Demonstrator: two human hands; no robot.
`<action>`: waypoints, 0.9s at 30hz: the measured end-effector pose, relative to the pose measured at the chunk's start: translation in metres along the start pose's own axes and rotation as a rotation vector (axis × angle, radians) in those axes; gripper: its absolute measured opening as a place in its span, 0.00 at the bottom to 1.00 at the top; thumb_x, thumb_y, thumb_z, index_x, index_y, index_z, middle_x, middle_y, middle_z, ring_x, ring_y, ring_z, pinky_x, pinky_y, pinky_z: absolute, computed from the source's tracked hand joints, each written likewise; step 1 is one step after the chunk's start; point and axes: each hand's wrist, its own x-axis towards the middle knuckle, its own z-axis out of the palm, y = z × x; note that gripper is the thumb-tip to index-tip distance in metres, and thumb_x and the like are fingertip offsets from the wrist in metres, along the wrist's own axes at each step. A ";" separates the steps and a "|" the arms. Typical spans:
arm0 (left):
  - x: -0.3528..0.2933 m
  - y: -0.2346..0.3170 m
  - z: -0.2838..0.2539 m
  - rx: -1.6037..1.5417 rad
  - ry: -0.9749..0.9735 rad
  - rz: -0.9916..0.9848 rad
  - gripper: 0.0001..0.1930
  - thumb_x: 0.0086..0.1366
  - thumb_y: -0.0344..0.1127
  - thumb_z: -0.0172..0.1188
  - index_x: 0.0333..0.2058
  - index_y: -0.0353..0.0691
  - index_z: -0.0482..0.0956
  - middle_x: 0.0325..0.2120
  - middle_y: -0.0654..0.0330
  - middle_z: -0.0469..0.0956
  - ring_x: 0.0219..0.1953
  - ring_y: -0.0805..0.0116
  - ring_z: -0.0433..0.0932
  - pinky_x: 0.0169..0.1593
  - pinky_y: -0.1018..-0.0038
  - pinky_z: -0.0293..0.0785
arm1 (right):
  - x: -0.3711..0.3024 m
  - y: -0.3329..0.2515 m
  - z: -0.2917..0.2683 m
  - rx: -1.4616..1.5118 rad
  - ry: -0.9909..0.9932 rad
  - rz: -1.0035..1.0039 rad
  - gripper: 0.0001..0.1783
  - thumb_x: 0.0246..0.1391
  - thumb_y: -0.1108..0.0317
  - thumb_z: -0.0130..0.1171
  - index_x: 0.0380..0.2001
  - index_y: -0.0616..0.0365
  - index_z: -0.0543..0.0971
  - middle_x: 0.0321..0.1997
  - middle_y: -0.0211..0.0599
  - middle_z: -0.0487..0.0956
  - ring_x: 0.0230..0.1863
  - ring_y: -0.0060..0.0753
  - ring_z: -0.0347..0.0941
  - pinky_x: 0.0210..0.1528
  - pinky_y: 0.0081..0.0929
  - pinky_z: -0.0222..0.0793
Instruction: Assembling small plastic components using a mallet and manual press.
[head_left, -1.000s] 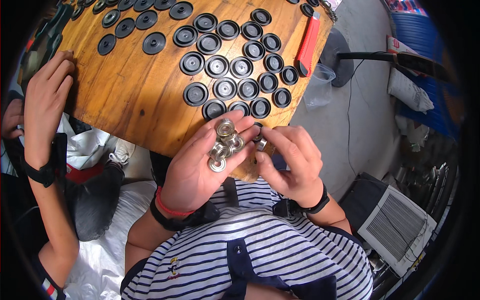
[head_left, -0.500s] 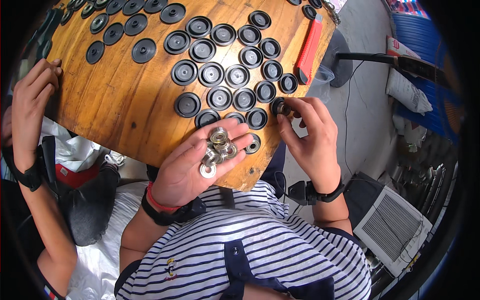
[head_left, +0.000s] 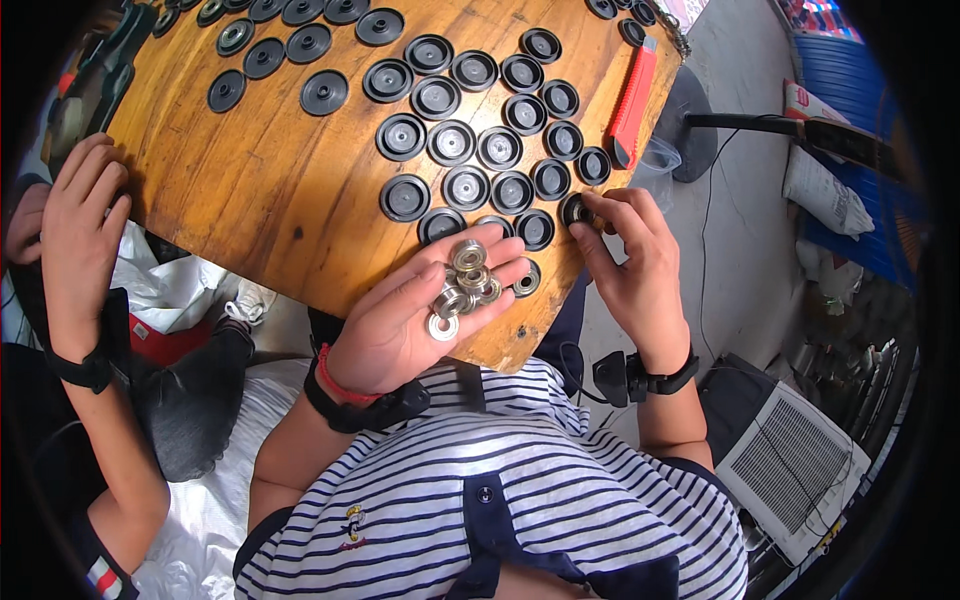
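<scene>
- Left hand (head_left: 402, 316): grip wide, metal bearings (head_left: 475, 277) piled on palm, some overlapped.
- Right hand (head_left: 632, 262): partly covers black cap (head_left: 573, 211); grip closure cannot be told.

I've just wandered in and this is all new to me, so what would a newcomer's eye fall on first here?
Probably the shiny metal bearings piled on the person's upturned left hand, near the front edge of the wooden table. Next come the many black discs spread over the tabletop, with the right hand at one by the right edge. The bright red utility knife also stands out, lying farther up that side.
</scene>
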 end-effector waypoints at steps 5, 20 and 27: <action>-0.001 -0.005 0.001 -0.062 -0.009 -0.011 0.30 0.73 0.43 0.39 0.67 0.31 0.46 0.66 0.44 0.53 0.69 0.49 0.51 0.71 0.55 0.45 | -0.019 -0.025 -0.002 0.028 0.020 -0.143 0.16 0.45 0.72 0.67 0.40 0.61 0.79 0.33 0.38 0.75 0.33 0.40 0.74 0.35 0.31 0.71; -0.021 -0.027 0.011 -0.077 0.027 -0.146 0.22 0.75 0.35 0.35 0.61 0.28 0.58 0.57 0.51 0.65 0.60 0.64 0.67 0.66 0.60 0.61 | -0.028 -0.051 0.004 0.187 -0.215 -0.253 0.17 0.42 0.73 0.66 0.39 0.62 0.80 0.36 0.41 0.74 0.36 0.42 0.74 0.37 0.34 0.72; -0.014 -0.021 0.003 -0.051 -0.034 -0.117 0.24 0.75 0.37 0.36 0.61 0.24 0.57 0.59 0.46 0.64 0.64 0.55 0.63 0.67 0.61 0.58 | -0.005 -0.023 0.014 -0.101 0.078 -0.285 0.18 0.41 0.73 0.66 0.40 0.59 0.80 0.36 0.36 0.76 0.37 0.39 0.70 0.40 0.33 0.63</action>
